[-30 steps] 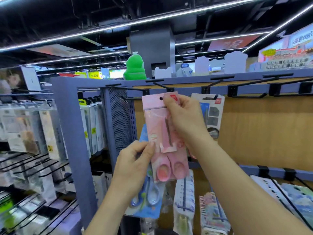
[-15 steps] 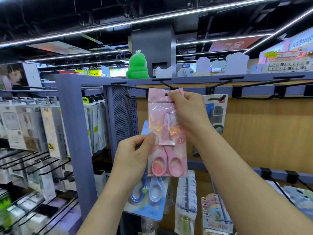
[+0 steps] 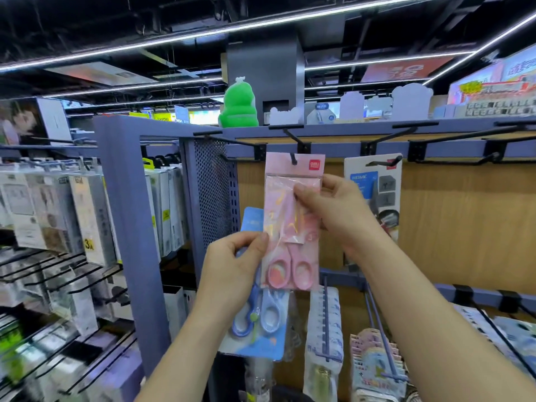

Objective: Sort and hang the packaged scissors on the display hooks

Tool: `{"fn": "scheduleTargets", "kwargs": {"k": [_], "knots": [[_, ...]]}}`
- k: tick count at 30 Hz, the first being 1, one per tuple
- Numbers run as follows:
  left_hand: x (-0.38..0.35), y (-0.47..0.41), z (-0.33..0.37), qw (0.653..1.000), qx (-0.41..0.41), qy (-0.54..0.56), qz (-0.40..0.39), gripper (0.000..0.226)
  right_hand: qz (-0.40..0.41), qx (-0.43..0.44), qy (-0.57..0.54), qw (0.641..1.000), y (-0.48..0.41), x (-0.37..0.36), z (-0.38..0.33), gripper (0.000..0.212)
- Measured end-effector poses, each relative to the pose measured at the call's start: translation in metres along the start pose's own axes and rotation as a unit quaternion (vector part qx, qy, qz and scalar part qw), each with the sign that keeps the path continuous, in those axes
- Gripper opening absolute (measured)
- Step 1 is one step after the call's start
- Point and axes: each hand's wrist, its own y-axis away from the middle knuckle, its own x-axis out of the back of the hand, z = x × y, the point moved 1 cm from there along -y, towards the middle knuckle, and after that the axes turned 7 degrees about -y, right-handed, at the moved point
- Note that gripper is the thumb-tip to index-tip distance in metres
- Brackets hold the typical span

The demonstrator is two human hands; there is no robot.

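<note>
The pink scissors pack [image 3: 293, 227] has its punched hole over the upturned tip of a black peg hook [image 3: 294, 158] on the top rail. I judge this one as good as hung, though it sits at the very front of the hook and probably wants sliding back. The right hand [image 3: 333, 216] pinches the pack's upper half between thumb and fingers, steadying it. The left hand [image 3: 232, 274] grips a blue scissors pack [image 3: 261, 323] lower down, partly behind the pink one. That pack is not yet hung, and a bare hook [image 3: 452, 162] further right on the rail is free (a likely home for it, by my reckoning). As for writing, the small red brand square [image 3: 313, 163] on the pink card's top corner is too small to read. The neighbouring white pack [image 3: 374, 184] on the next hook shows "HOME" on a blue panel, and a yellow tag [image 3: 88, 244] on the left-hand shelving reads "3A".
</note>
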Motion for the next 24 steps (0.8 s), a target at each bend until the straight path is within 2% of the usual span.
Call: {"fn": "scheduleTargets", "kwargs": {"k": [2, 4, 7, 10, 12, 14, 16, 17, 18, 19, 20, 21, 24], "knots": [[0.004, -0.002, -0.004, 0.999, 0.019, 0.010, 0.038, 0.020, 0.078, 0.032, 0.056, 0.995, -0.011, -0.001, 0.000, 0.006], [0.012, -0.003, -0.007, 0.997, 0.024, 0.023, 0.067, 0.029, 0.124, 0.052, 0.134, 0.982, -0.023, -0.003, 0.000, 0.014], [0.020, -0.004, -0.011, 0.997, 0.001, 0.047, 0.060, 0.050, 0.145, 0.053, 0.198, 0.968, -0.039, -0.005, 0.011, 0.012], [0.025, -0.007, -0.008, 0.993, -0.004, 0.114, 0.033, 0.056, 0.151, 0.017, 0.198, 0.968, -0.048, -0.006, 0.016, 0.007], [0.029, -0.009, -0.004, 0.988, 0.001, 0.151, 0.011, 0.061, 0.155, 0.004, 0.211, 0.965, -0.044, -0.006, 0.013, 0.020], [0.034, -0.014, -0.001, 0.986, 0.003, 0.166, 0.009, 0.062, 0.200, 0.055, 0.266, 0.941, -0.026, -0.009, 0.009, 0.042], [0.040, -0.020, 0.002, 0.985, 0.000, 0.175, 0.010, 0.056, 0.230, 0.176, 0.285, 0.914, 0.000, -0.020, 0.003, 0.041], [0.042, -0.024, 0.003, 0.984, -0.003, 0.181, 0.010, 0.052, 0.200, 0.211, 0.257, 0.922, 0.011, -0.029, 0.001, 0.033], [0.043, -0.027, 0.005, 0.982, -0.005, 0.188, 0.011, 0.048, 0.138, 0.199, 0.196, 0.950, 0.018, -0.038, 0.000, 0.025], [0.043, -0.030, 0.008, 0.981, -0.004, 0.196, 0.015, 0.044, 0.051, 0.149, 0.108, 0.982, 0.022, -0.049, 0.000, 0.019], [0.044, -0.033, 0.011, 0.979, -0.001, 0.203, 0.019, 0.040, -0.034, 0.090, 0.021, 0.995, 0.024, -0.059, 0.001, 0.018], [0.045, -0.036, 0.013, 0.978, 0.004, 0.206, 0.021, 0.036, -0.082, 0.059, -0.035, 0.994, 0.023, -0.066, 0.005, 0.019], [0.052, -0.048, 0.021, 0.980, 0.015, 0.201, 0.010, 0.020, -0.091, 0.075, -0.049, 0.992, 0.013, -0.077, 0.010, 0.018]]}}
